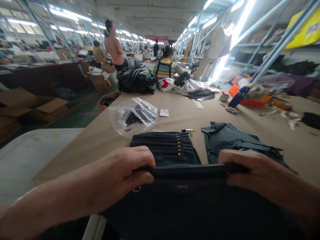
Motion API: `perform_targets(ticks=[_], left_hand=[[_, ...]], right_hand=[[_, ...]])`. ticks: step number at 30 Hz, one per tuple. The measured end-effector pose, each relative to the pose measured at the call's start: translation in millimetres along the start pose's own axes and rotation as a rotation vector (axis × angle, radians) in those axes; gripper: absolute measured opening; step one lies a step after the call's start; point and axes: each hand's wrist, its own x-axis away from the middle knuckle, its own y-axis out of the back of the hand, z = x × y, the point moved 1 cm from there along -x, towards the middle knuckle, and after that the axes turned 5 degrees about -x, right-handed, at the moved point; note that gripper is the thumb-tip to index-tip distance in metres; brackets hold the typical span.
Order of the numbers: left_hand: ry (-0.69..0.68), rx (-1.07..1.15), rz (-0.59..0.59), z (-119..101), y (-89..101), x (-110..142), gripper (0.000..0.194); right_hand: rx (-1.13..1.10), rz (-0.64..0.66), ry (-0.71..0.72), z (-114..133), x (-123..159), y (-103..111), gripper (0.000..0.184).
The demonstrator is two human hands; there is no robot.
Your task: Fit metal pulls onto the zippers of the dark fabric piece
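- The left grip [136, 166], a bare hand, is closed on the black piece [190, 210] at its 10 o'clock, fingers folded over the top edge and thumb on the near face.
- The right grip [243, 165] is closed on the same edge at 2 o'clock.
- The black piece is at 6 o'clock in the view, its top edge stretched nearly level between the hands; it is dark and plain, and its lower part is too dim to make out.
- Small pale gold lettering [181, 187] sits centred below the edge, too blurred to read; a gold-coloured fitting [136, 189] shows just under the left thumb.
- Beyond the piece, towards 12 o'clock, a stack of black pieces [162, 160] lies on the brown bench [82, 160], with a row of small gold fittings [179, 154].
- Dark folded cloth [225, 136] lies at 1 o'clock, beside the stack.
- Farther out at 11 o'clock is a clear plastic bag [147, 115] with dark contents, a small white square [164, 112] just beside it.
- At 1 o'clock, farther still, sits an orange tray [233, 91].
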Motion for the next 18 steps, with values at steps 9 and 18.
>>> perform_targets(ticks=[9, 18], left_hand=[[0.116, -0.068, 0.201, 102.6, -88.9, -69.0, 0.019], [0.174, -0.242, 0.206, 122.0, -80.5, -86.1, 0.026]], right_hand=[[-0.092, -0.135, -0.284, -119.0, -69.3, -104.0, 0.019], [0.004, -0.090, -0.344, -137.5, -80.7, -102.7, 0.033]])
